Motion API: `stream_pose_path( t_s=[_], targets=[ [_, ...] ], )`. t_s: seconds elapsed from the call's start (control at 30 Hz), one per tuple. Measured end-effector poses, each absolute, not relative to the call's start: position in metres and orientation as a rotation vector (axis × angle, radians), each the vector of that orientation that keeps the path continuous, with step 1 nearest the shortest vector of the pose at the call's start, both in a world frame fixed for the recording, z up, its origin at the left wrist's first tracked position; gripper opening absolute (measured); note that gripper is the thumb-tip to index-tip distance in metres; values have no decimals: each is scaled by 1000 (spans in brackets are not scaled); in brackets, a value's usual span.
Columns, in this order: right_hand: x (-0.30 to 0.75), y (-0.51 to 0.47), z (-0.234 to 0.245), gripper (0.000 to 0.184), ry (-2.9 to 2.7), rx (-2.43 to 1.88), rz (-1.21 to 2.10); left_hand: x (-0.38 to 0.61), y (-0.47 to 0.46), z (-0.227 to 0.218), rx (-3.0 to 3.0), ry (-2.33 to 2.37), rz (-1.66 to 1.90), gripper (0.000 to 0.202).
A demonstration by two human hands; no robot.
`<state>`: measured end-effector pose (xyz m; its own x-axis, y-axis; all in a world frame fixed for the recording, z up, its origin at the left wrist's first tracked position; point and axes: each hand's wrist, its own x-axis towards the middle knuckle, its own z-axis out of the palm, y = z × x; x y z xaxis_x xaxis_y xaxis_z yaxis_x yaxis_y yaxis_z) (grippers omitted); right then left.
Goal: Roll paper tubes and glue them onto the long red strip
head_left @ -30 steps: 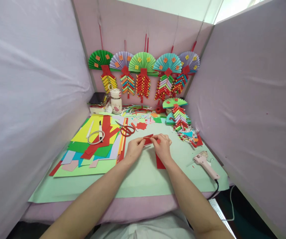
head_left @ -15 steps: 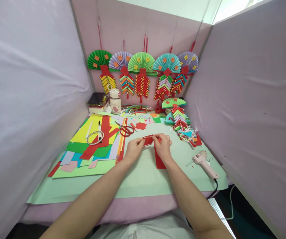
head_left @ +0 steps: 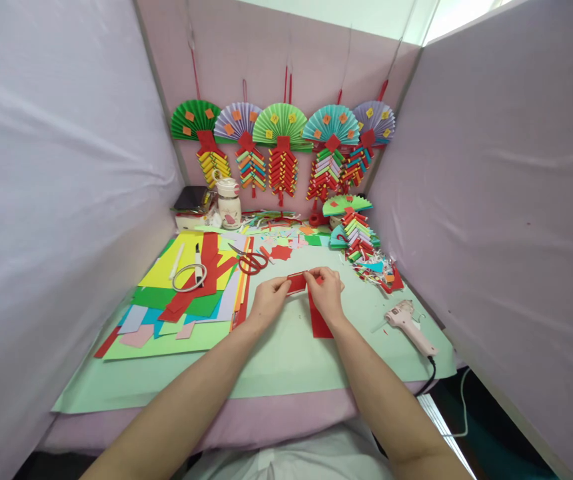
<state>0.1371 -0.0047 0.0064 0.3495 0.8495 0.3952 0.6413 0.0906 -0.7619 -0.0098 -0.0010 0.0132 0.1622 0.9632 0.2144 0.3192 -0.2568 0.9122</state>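
Observation:
Between my two hands a small piece of red paper [head_left: 296,283] is held a little above the table. My left hand [head_left: 270,298] pinches its left end between thumb and fingers. At its right end, my right hand [head_left: 324,292] pinches the paper too. A larger red paper strip [head_left: 320,320] lies on the table under my right hand, partly hidden by it. Red-handled scissors [head_left: 252,263] rest to the left beyond my left hand, their blades half spread. Close to them lies a jagged red paper scrap [head_left: 281,253].
Coloured paper sheets [head_left: 166,340] spread at left, carrying a utility knife [head_left: 198,265] and a tape ring [head_left: 189,278]. A glue gun [head_left: 410,328] with its cord lies right. Behind are a bottle [head_left: 229,203], paper scraps and a fan ornament [head_left: 356,230]; more fans [head_left: 282,127] hang on the wall.
The whole view has shifted very slightly. Both hands keep their pinch on the small red paper, with hardly any visible movement.

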Motion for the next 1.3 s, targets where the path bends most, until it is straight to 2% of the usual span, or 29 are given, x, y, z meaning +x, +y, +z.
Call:
stream_pose_path(
  t_s=[0.23,0.43,0.6,0.7,0.83,1.07,1.3],
  targets=[
    [141,1,4,17,-1292,-1535,386,-9,-1,13,1690,1218,1100,29],
    [142,7,-1,18,-1077,-1196,808,-10,3,6,1643,1170,1109,27],
    [144,7,0,26,-940,-1094,1012,-9,8,-1,1493,1107,1067,24],
    [142,5,1,28,-947,-1095,1020,-7,8,0,1357,1092,1069,23],
    [132,0,1,28,-1026,-1090,1004,-5,8,4,1258,1056,1166,43],
    [126,-2,0,28,-1071,-1073,986,-8,10,5,1118,964,1223,58],
    [134,2,2,30,-940,-1066,1000,-7,10,6,1044,904,1247,57]
  ],
)
